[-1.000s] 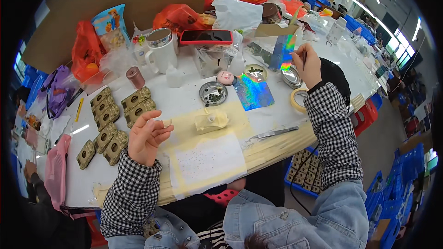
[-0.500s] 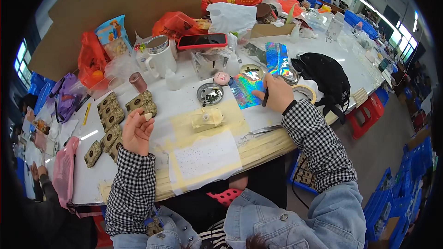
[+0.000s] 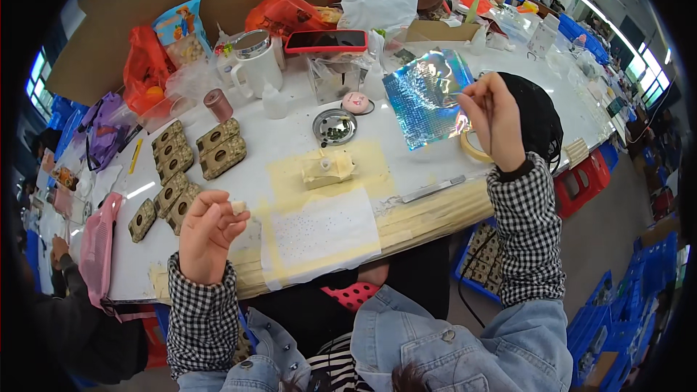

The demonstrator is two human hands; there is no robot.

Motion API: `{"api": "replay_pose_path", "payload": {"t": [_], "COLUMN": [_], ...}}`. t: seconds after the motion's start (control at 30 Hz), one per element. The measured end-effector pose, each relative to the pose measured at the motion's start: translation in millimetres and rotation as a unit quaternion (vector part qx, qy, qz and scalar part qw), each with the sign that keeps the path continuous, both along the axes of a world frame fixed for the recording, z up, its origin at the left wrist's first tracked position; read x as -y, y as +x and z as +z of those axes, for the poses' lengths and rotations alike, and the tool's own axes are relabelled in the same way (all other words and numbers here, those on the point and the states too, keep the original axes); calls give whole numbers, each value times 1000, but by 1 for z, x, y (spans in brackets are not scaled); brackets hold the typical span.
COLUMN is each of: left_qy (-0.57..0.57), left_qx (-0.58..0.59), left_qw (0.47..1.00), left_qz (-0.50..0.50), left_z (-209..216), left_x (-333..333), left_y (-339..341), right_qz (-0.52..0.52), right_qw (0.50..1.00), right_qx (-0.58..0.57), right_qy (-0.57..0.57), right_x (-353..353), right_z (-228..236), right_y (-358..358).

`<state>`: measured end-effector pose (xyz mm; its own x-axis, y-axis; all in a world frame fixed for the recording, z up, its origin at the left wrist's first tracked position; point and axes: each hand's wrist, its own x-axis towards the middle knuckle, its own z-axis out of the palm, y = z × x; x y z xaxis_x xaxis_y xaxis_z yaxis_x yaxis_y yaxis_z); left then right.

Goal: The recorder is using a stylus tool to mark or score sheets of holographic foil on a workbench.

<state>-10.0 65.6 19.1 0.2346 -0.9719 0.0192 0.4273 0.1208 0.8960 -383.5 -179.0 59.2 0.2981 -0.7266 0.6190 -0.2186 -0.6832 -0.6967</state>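
A shiny rainbow-coloured foil sheet (image 3: 427,105) is raised above the right part of the table. My right hand (image 3: 495,120) pinches its right edge between thumb and fingers. My left hand (image 3: 208,236) hovers left of the white paper (image 3: 319,231), palm turned up, fingers loosely curled and apart. A small pale cover or piece (image 3: 238,207) shows at one of its fingertips; which, I cannot tell. Between the hands, a cream block-shaped piece (image 3: 328,170) sits on yellowish tape. Behind it stands a round metal dish (image 3: 335,127) with small dark bits. The foil hides the table behind it.
Several patterned boxes (image 3: 174,156) with dark ovals lie at left. A silver hand tool (image 3: 433,187) rests near the front edge. A tape roll (image 3: 475,147) and black bag (image 3: 530,112) are at right. A mug (image 3: 258,69), phone (image 3: 327,41) and plastic bags stand behind.
My right hand has lifted the foil sheet from the table and moved right and nearer. A slim dark thing seen in it earlier no longer shows clearly. My left hand has dropped slightly nearer.
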Motion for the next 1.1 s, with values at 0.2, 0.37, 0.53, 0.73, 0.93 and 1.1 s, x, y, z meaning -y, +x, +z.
{"api": "replay_pose_path", "payload": {"t": [0.2, 0.37, 0.53, 0.73, 0.93, 1.1], "left_qy": [62, 60, 112, 156, 154, 162], "left_qx": [-41, -154, -140, -157, -99, -88], "left_qw": [988, 976, 982, 974, 982, 979], "left_qz": [-136, -141, -56, -45, -35, -85], "left_z": [-9, -37, -50, -50, -57, -53], "left_x": [-45, -31, -34, -33, -32, -32], "left_y": [-90, -132, -136, -139, -138, -138], "right_qz": [109, 197, 196, 224, 198, 183], "right_qw": [968, 900, 889, 885, 900, 898], "right_qx": [118, 111, 108, 63, 63, 83], "right_qy": [195, 374, 400, 403, 383, 391], "right_x": [-113, -151, -164, -175, -173, -175], "right_z": [10, -54, -81, -85, -86, -87], "right_y": [15, 41, 50, 47, 47, 48]}}
